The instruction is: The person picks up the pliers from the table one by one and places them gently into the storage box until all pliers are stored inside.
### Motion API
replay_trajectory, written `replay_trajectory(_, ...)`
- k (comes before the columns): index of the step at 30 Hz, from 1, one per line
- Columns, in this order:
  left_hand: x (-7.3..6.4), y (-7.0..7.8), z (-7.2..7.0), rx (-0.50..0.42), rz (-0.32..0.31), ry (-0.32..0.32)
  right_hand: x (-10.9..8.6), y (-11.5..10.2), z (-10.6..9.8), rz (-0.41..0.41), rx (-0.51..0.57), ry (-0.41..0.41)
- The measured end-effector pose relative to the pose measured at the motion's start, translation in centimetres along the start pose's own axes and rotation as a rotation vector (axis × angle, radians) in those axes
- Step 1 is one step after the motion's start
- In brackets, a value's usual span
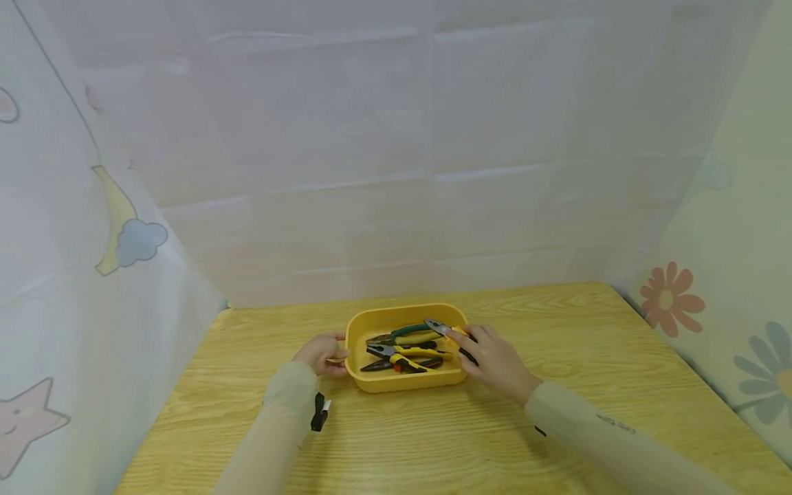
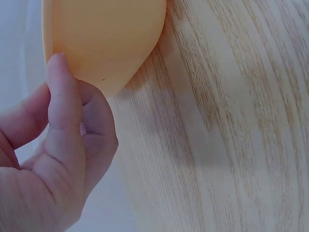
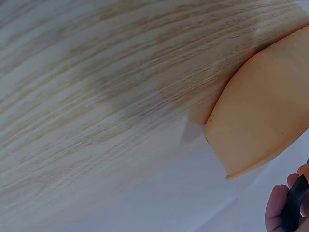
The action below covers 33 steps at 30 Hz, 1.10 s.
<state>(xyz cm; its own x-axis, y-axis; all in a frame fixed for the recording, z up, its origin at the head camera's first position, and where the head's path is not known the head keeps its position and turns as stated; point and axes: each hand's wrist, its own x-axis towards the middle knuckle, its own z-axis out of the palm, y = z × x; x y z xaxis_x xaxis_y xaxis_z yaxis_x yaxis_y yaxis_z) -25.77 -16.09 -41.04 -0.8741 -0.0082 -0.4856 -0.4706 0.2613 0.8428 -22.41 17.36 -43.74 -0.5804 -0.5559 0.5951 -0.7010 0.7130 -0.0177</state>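
A yellow plastic bin stands on the wooden table with several pliers inside. At its left end, my left hand grips the wall near the rim; the left wrist view shows the thumb against the outer wall. My right hand holds pliers with orange and black handles over the bin's right end, their metal jaws pointing left. Below them lie yellow-and-black pliers, pliers with green and yellow handles, and dark long-nosed pliers. The right wrist view catches only fingertips and a dark handle.
The table has light wood grain and reaches back to a pale hanging sheet. Printed sheets close off both sides. Black straps show at my left wrist.
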Motion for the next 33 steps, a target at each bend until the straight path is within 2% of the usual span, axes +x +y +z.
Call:
replay_trajectory(4,-0.1,0.1,0.1,-0.001,-0.006,0.002,0.1,0.1,0.1,-0.014,-0.001,-0.007)
replay_trajectory(10,-0.1,0.1,0.1,-0.005,-0.005,-0.001,0.8,0.4,1.0,-0.12,-0.032,0.034)
replay_trajectory(13,-0.1,0.1,0.1,-0.003,-0.004,-0.004,1.2,0.3,1.3,-0.125,-0.025,0.009)
replay_trajectory(20,-0.2,0.3,0.1,0.004,-0.009,0.002,2.4,0.0,1.7,-0.086,-0.023,-0.188)
replay_trajectory(25,-0.4,0.4,0.3,0.014,-0.003,0.015,3.2,0.1,2.5,-0.086,0.005,-0.275)
replay_trajectory(29,-0.4,0.3,0.4,0.014,0.004,0.029,3.8,0.1,3.1,-0.046,0.107,-0.363)
replay_trajectory(33,-0.4,0.0,0.3,0.014,0.015,0.038,4.5,0.1,3.8,0.068,0.241,-0.481)
